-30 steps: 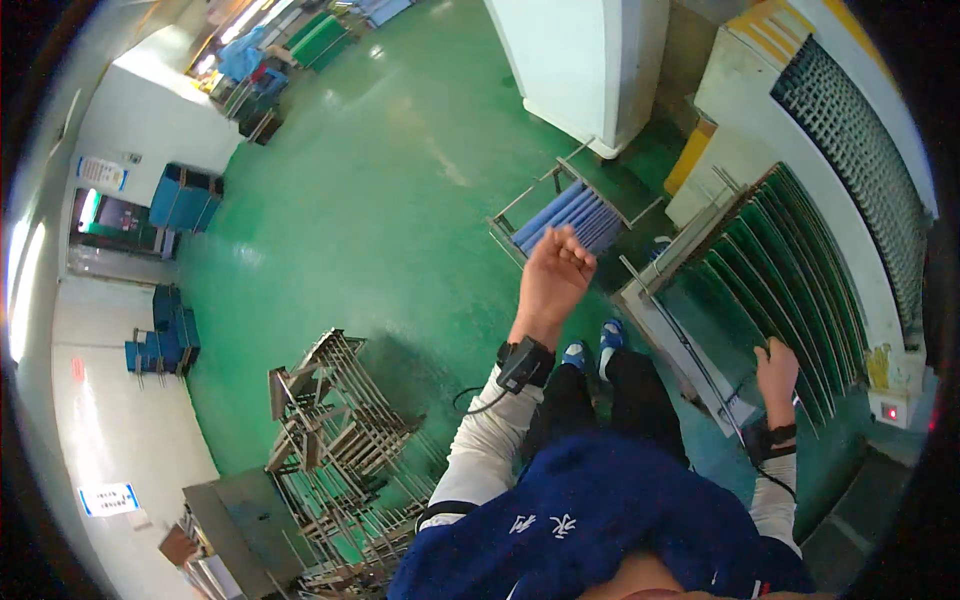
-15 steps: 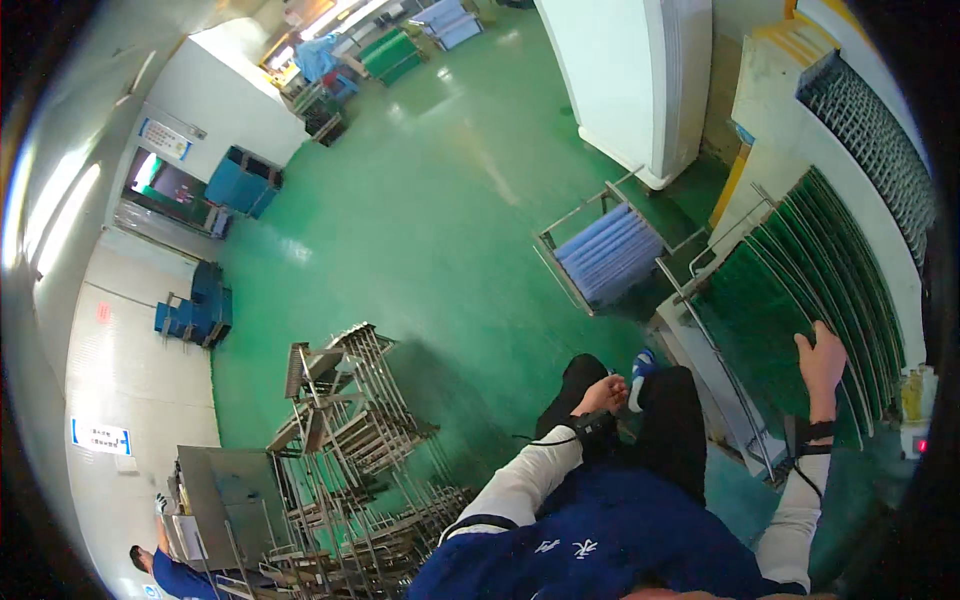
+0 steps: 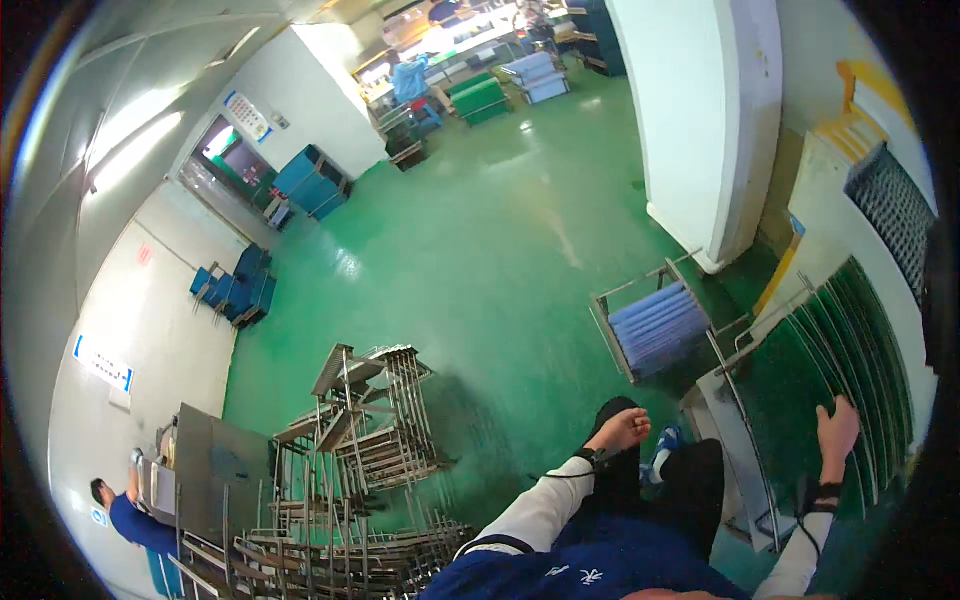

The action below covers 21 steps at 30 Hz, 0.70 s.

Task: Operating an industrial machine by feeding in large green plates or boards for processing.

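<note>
My left hand (image 3: pixel 622 430) hovers over my lap with its fingers curled in, and nothing shows in it. On my right, several thin green panels (image 3: pixel 862 330) stand on edge, side by side, in a metal-framed rack (image 3: pixel 742 430). My right hand (image 3: pixel 838 430) is at the edge of one of these panels, its thumb on one side and its fingers on the other; the fingertips are partly hidden. Both forearms wear white sleeves and dark wrist straps.
A smaller metal rack of blue-violet panels (image 3: pixel 655 325) stands ahead, by a white pillar (image 3: pixel 700 150). Stacked metal frames (image 3: pixel 380 420) fill the near left. Blue crates (image 3: pixel 312 182) line the left wall. One person (image 3: pixel 140 520) works at the lower left, another (image 3: pixel 410 75) far off.
My view has turned left, so the room has shifted right and down. My right hand stays at the green panels. My left hand has lifted slightly from my lap, its fingers still curled.
</note>
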Tool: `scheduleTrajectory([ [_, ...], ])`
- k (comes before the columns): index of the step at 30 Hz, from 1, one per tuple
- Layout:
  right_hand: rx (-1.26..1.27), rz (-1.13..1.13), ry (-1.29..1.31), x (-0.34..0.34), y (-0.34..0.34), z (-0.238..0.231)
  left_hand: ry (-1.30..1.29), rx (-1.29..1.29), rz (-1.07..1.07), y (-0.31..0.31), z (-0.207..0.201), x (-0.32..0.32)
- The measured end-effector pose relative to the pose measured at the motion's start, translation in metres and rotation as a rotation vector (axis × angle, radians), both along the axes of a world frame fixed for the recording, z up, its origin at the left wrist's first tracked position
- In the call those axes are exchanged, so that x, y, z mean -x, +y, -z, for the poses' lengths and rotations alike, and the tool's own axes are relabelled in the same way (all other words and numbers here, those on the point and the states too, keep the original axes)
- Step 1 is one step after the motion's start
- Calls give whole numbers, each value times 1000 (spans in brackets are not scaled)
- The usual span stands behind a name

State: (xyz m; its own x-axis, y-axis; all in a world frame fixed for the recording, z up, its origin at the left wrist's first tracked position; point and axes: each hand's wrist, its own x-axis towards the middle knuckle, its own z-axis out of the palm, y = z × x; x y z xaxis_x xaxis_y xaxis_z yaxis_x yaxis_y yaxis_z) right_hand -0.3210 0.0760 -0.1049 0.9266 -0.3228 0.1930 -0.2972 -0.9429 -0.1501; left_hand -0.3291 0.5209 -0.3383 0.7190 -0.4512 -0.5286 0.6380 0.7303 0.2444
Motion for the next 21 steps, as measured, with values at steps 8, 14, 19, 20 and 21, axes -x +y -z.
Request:
scheduleTrajectory([
  [8,75,-10,-62,9,12,6,-37,57,-15,-2,41,4],
  [14,68,-3,-62,11,9,8,49,-97,-29,-14,42,2],
  [19,52,40,-19,7,10,1,95,-168,-61,-12,41,6],
  [20,57,27,-18,3,7,3,57,-100,-76,-4,57,7],
  [21,64,19,-14,0,6,5,20,-30,-85,1,68,8],
])
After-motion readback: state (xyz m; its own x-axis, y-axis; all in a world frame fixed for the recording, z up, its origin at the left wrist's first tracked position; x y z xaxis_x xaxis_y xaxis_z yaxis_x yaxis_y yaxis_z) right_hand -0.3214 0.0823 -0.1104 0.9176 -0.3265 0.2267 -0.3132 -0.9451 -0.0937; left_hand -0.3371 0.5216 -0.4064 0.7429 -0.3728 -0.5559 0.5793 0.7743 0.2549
